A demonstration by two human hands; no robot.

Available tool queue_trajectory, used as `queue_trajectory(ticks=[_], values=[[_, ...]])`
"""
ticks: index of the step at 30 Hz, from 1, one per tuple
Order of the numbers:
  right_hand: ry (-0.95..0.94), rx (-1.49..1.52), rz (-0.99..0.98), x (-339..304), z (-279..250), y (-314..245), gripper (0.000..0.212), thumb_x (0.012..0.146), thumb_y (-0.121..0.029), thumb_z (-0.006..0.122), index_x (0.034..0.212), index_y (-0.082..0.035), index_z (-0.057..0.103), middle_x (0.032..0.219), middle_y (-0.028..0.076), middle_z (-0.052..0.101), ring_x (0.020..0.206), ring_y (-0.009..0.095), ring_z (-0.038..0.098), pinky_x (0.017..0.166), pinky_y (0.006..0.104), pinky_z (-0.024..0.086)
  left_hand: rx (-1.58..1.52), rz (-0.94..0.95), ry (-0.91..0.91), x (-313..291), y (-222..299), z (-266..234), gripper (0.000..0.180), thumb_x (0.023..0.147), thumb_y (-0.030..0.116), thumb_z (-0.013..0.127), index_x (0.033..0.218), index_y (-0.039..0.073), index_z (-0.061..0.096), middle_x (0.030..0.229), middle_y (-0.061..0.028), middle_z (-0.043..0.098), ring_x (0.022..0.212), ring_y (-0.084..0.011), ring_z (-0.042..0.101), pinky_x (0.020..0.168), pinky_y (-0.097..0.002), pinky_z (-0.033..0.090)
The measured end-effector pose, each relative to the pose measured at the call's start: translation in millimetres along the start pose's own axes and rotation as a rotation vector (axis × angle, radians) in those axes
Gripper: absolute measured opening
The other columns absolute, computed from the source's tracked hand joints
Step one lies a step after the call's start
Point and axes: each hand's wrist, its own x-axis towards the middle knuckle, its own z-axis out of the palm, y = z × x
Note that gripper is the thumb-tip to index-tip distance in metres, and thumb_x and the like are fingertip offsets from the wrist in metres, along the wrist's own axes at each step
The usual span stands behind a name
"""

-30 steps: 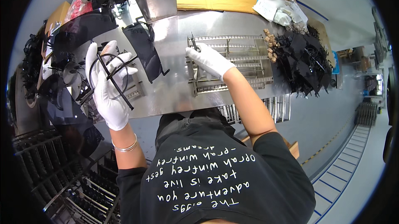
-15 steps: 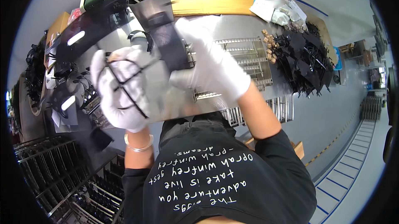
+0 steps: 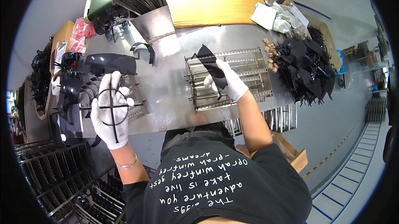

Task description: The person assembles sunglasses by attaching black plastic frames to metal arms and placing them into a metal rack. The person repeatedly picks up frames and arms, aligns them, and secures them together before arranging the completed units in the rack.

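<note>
White lettering (image 3: 199, 190), upside down, 6 lines, on black shirt (image 3: 272, 178)

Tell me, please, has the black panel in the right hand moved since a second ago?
Yes: the panel went right, from the table left of the rack to over it.

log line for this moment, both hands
left hand: holding black ring-and-cross part | right hand: holding dark panel over metal rack | wooden blocks: right of rack

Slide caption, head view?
Gloved left hand holds a black crossed ring; gloved right hand, a dark curved panel over a metal rack.
</note>
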Motion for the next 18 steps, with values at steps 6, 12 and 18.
queue_trajectory(ticks=[6, 12, 18], values=[[0.077, -0.782, -0.273, 22, 22, 18, 0.059, 0.105, -0.048, 0.041, 0.134, 0.0, 0.056, 0.124, 0.021, 0.067, 0.107, 0.033, 0.065, 0.092, 0.0399, 0.049, 0.221, -0.025, 0.086, -3, -15, -2, 0.075, 0.107, 0.044, 0.048, 0.16, -0.006, 0.031, 0.154, -0.0227, 0.043, 0.111, -0.0281, 0.062, 0.082, -0.0358, 0.059], [0.15, -0.8, -0.363, 7, 33, 22, 0.064, 0.098, -0.056, 0.059, 0.132, -0.001, 0.053, 0.125, 0.022, 0.065, 0.123, 0.04, 0.062, 0.102, 0.0457, 0.05, 0.267, -0.127, 0.002, -1, -10, 4, 0.078, 0.106, 0.045, 0.052, 0.16, -0.007, 0.03, 0.139, -0.0217, 0.051, 0.108, -0.0273, 0.064, 0.079, -0.0371, 0.061], [-0.002, -1.263, -0.935, -76, 116, -60, 0.086, 0.084, -0.033, 0.087, 0.15, 0.0, 0.044, 0.14, 0.029, 0.055, 0.132, 0.044, 0.055, 0.111, 0.0447, 0.046, 0.211, -0.634, -0.324, 9, 1, 49, 0.078, 0.103, 0.051, 0.051, 0.144, -0.015, 0.046, 0.127, -0.0297, 0.064, 0.106, -0.0327, 0.068, 0.077, -0.0392, 0.059]])
